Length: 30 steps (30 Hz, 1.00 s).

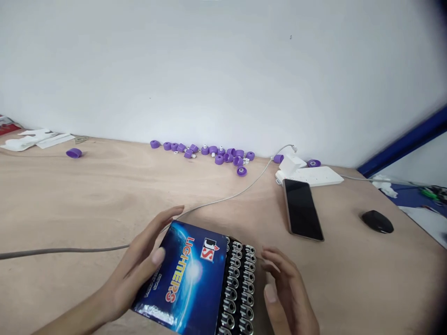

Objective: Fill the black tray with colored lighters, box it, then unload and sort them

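A blue display card of lighters (181,274), printed "LIGHTERS" in red, lies tilted across the front of the wooden table. Rows of black lighters with silver metal heads (239,288) stand along its right side, and the lower end runs out of view. My left hand (134,267) grips the card's left edge, with the thumb on its printed face. My right hand (286,288) is curled just beside the lighter heads, and I cannot see it holding anything.
Several purple caps (213,153) lie along the wall. A white power strip (309,176) with a plugged-in charger sits behind a black smartphone (302,209). A black mouse (377,221) lies right. A grey cable (80,249) crosses the plywood table (87,195). White papers (37,139) lie back left.
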Motion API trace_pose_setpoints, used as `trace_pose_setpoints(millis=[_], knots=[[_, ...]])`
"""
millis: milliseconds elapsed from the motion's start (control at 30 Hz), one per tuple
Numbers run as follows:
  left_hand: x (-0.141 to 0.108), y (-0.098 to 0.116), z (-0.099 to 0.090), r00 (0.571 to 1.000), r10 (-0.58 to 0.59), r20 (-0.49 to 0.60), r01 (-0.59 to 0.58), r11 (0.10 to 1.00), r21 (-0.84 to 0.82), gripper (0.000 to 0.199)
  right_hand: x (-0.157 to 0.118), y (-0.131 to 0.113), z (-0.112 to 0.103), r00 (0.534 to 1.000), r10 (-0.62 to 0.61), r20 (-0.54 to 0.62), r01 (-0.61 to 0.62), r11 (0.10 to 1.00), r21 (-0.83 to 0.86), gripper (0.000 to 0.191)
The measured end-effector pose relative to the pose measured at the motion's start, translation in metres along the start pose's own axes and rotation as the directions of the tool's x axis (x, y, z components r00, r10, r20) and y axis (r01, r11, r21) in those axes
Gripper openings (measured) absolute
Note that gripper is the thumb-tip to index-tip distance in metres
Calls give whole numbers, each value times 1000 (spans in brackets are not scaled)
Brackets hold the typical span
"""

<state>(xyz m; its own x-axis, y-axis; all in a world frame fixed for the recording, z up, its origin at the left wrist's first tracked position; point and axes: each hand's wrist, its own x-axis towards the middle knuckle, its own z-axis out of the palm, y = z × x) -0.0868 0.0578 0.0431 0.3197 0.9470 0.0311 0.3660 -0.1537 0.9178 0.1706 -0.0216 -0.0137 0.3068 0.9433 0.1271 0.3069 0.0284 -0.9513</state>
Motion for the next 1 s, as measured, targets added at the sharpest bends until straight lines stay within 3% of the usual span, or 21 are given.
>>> trace_pose_setpoints(millis=[100,200,333,433,533,733,867,1000], knots=[[-11,-26,0,997,6,79,15,963,-267,75,-5,12,-11,983,-96,158,95,995,14,44],[-11,-34,2,990,19,137,27,945,-325,86,-2,20,-18,934,-185,304,148,979,141,78],[-6,-31,1,985,25,172,34,943,-331,87,-1,15,-25,880,-80,469,74,997,31,103],[-6,-31,-2,979,34,200,34,944,-327,91,-2,9,-27,885,-45,464,80,995,-57,114],[-9,-38,-6,965,61,255,18,955,-295,99,-3,10,-29,884,-59,463,82,996,-29,115],[-9,-47,-12,928,158,338,-87,972,-217,136,-9,0,-25,887,-127,443,200,972,-122,110],[-7,-43,-12,936,146,322,-100,983,-156,138,-15,-21,-10,879,-274,390,359,919,-165,107],[-8,-39,-12,940,148,308,-104,982,-157,133,-16,-29,3,877,-290,383,395,890,-229,113]])
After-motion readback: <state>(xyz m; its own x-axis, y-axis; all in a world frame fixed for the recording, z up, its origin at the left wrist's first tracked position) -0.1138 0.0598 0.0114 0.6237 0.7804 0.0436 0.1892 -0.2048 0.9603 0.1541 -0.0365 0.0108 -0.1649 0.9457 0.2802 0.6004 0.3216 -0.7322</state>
